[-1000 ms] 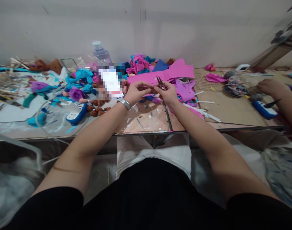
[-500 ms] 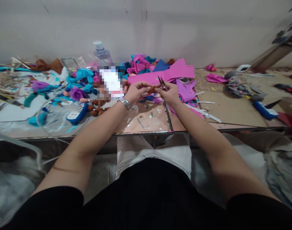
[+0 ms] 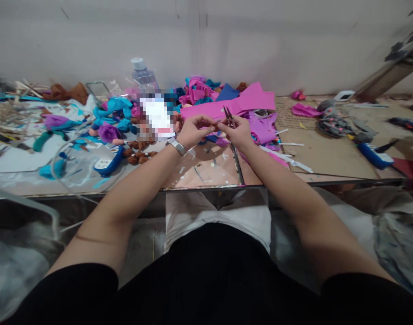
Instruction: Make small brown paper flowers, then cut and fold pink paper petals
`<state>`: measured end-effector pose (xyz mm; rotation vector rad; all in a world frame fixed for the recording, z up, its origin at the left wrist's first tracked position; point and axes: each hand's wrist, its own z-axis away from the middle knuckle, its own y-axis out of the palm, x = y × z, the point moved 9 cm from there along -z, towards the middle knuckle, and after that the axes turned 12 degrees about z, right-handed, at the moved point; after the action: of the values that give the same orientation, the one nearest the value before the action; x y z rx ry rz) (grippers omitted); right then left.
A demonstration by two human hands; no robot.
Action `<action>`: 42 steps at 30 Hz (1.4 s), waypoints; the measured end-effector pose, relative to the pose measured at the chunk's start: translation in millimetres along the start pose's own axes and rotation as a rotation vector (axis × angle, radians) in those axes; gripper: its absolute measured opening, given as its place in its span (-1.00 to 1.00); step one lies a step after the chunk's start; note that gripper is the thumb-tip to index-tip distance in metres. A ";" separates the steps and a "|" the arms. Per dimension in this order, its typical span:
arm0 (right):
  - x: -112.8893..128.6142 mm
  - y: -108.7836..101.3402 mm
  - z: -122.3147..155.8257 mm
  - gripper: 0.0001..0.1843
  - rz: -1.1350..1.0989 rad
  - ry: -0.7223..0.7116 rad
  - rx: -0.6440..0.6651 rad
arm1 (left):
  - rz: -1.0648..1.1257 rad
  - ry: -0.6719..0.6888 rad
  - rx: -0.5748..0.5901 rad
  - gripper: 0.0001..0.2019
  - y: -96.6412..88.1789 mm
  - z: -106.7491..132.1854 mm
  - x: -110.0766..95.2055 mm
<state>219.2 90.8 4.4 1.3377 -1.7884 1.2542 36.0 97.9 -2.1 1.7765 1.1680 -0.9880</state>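
My left hand (image 3: 192,131), with a silver watch on its wrist, pinches a small brown piece (image 3: 214,128) over the middle of the table. My right hand (image 3: 238,131) meets it from the other side, fingers closed round small dark snips (image 3: 229,115) whose blades stick up above the hand, and its fingertips touch the same brown piece. Just behind both hands lie pink sheets (image 3: 242,104).
Turquoise, purple and pink scraps (image 3: 113,118) and a plastic bottle (image 3: 143,76) crowd the table's left and back. A blue tool (image 3: 107,162) and brown pieces (image 3: 136,155) lie on the left. Another blue tool (image 3: 374,155) and a dark tangle (image 3: 333,123) lie on the right.
A co-worker's hand and forearm at the right edge have withdrawn out of view. My two hands stay together, with the brown piece turned slightly between the fingers.
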 end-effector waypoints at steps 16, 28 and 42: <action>-18.9 10.0 -5.5 -0.22 -0.086 0.120 0.025 | -0.185 0.189 0.076 -0.86 10.7 4.3 -23.7; -3.2 -6.3 -3.5 -0.40 -0.022 -0.010 -0.056 | -0.034 0.028 0.044 -0.34 8.0 3.6 -13.0; 21.7 -7.2 3.2 -0.48 0.128 -0.095 -0.019 | 0.215 -0.378 0.039 -0.55 12.1 4.4 28.5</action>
<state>218.9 78.8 24.1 1.3100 -1.9743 1.2555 54.5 100.2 -27.2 1.6140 0.7119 -1.1588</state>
